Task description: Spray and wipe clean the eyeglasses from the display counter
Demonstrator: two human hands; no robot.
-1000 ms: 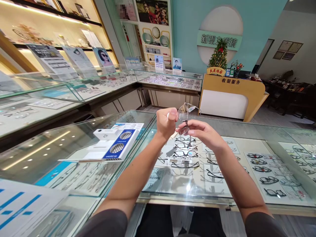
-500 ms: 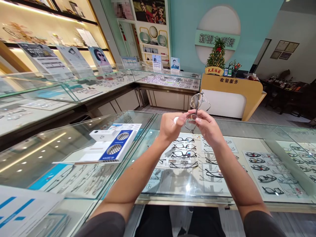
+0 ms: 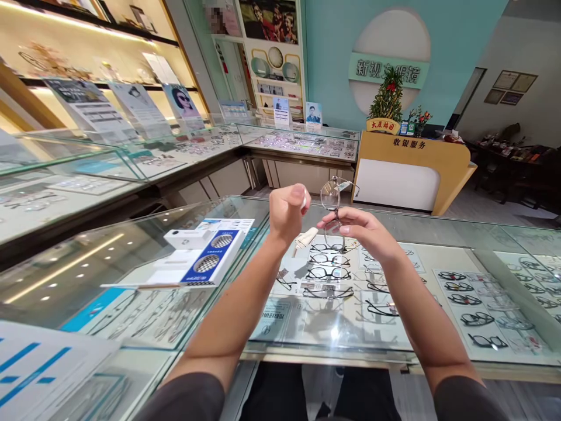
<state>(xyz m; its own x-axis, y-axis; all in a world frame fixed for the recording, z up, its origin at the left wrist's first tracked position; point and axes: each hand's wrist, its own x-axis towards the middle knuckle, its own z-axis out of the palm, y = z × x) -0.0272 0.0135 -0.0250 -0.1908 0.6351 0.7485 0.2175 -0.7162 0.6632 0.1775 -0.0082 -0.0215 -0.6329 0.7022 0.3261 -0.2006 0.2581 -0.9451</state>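
Observation:
In the head view, my right hand (image 3: 366,231) pinches a pair of thin metal-framed glasses (image 3: 329,195) between thumb and fingers. The glasses are tilted upright above the counter, one lens over the other, and a small pale tag shows by the temple arm. My left hand (image 3: 287,211) is a fist to the left of them, apart from the frame. A bit of white cloth (image 3: 304,202) peeks out between its fingers. Just below the fist is a cream piece of cloth (image 3: 307,237); whether it hangs from the hand or lies on the glass I cannot tell.
Beneath my hands is a glass display counter (image 3: 385,345) with rows of glasses (image 3: 328,273) inside. A blue-and-white box (image 3: 210,260) sits on the glass at left, near a printed sheet (image 3: 44,368). Beyond stand more showcases (image 3: 302,155) and a yellow cashier desk (image 3: 451,155).
My left hand has come off the glasses and moved left, closed. My right hand keeps the glasses, which have dropped slightly and turned. The cream cloth has come into view below the left fist.

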